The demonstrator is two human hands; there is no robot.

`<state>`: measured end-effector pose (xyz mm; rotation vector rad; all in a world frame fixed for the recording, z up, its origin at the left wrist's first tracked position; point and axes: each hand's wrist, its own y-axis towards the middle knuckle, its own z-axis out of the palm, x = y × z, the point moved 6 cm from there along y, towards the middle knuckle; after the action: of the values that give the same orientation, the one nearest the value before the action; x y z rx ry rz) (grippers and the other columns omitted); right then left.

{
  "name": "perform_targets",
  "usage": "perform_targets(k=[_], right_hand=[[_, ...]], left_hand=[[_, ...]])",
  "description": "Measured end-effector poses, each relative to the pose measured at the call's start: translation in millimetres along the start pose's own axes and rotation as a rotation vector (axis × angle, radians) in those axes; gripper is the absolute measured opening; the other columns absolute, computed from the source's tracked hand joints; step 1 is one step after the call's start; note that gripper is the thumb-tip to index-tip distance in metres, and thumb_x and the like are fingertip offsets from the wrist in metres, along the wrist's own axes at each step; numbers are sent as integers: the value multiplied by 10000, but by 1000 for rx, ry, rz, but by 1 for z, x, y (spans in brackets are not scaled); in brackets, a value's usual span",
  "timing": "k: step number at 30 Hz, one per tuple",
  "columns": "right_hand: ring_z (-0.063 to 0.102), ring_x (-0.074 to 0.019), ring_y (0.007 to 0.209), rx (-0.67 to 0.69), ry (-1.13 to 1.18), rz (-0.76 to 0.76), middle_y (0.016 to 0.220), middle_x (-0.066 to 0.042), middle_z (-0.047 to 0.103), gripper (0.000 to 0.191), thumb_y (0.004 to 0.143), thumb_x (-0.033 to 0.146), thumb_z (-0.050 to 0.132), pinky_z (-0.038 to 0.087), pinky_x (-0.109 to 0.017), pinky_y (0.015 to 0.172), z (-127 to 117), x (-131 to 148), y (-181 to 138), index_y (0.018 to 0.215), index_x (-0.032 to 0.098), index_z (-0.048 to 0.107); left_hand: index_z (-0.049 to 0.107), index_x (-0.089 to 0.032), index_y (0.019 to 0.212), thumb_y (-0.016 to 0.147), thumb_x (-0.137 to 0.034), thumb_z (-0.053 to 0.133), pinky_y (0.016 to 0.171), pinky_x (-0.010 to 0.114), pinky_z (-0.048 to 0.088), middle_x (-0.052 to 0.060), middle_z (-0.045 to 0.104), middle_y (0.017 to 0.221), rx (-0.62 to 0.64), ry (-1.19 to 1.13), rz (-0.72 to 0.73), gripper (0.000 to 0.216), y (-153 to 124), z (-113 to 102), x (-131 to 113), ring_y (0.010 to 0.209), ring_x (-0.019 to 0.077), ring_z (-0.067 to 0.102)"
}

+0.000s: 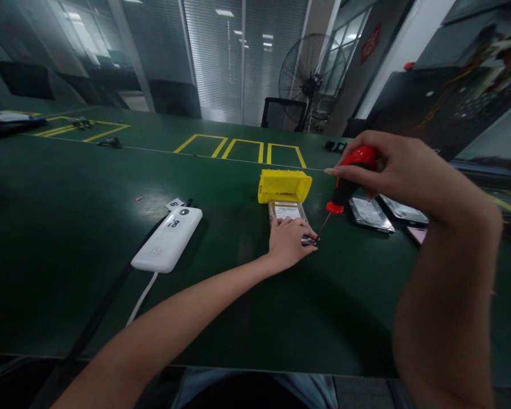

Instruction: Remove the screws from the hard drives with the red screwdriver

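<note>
Head view: hard drive [287,209] lies on green table [238,335], between front and back edges, just before yellow bin [284,184]. Left hand [289,241] rests over drive; cannot tell if fingers pinch it. Right hand [394,167] squeezes red and black screwdriver [344,184], tip down by drive's near right corner.

On the counter [247,329], the left hand [290,243] rests on a hard drive [286,209] while the right hand [394,167] grips a screwdriver [345,186].
</note>
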<state>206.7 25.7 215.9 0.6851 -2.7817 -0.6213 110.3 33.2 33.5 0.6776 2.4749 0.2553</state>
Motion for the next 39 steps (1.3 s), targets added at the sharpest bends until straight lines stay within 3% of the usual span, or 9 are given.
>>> perform_targets(k=[5,10,14,20,32,39], right_hand=[[563,-143,701,31,88,-75,836,-13,628,340,777,520,599,418,-283,624,2,4,0,933,219,622],[511,-107,509,77,202,32,657,2,558,361,838,552,496,385,-246,460,5,-1,0,844,206,600],[568,-127,592,138,358,36,792,-20,588,318,854,517,490,471,-238,475,10,-9,0,914,212,557],[569,-118,559,127,283,-7,806,-26,593,324,846,499,510,461,-240,471,8,-10,0,957,199,563],[526,-103,554,99,194,-46,757,-16,585,319,862,486,495,405,-232,494,4,-3,-3,957,189,564],[571,-141,606,105,152,-39,793,-44,630,367,842,533,497,434,-272,556,6,-5,-2,966,196,572]], left_hand=[[698,-314,928,773,-391,684,860,395,310,-43,640,1085,-15,5,11,174,0,0,1,1022,221,522],[702,-309,925,788,-407,666,847,398,316,-38,640,1085,-15,-4,9,173,0,-1,0,1018,221,526],[705,-307,915,797,-407,659,851,394,315,-43,644,1073,-9,-21,14,161,0,-1,0,1012,214,531],[713,-291,877,839,-497,582,839,395,320,-50,661,1035,-27,-38,4,247,0,-2,0,990,207,542],[707,-288,890,857,-477,571,835,390,317,-52,666,1039,-18,-12,15,235,-1,0,-1,984,202,545],[707,-283,886,854,-483,571,834,388,321,-47,664,1054,1,-13,1,244,-1,-1,-1,1003,206,546]])
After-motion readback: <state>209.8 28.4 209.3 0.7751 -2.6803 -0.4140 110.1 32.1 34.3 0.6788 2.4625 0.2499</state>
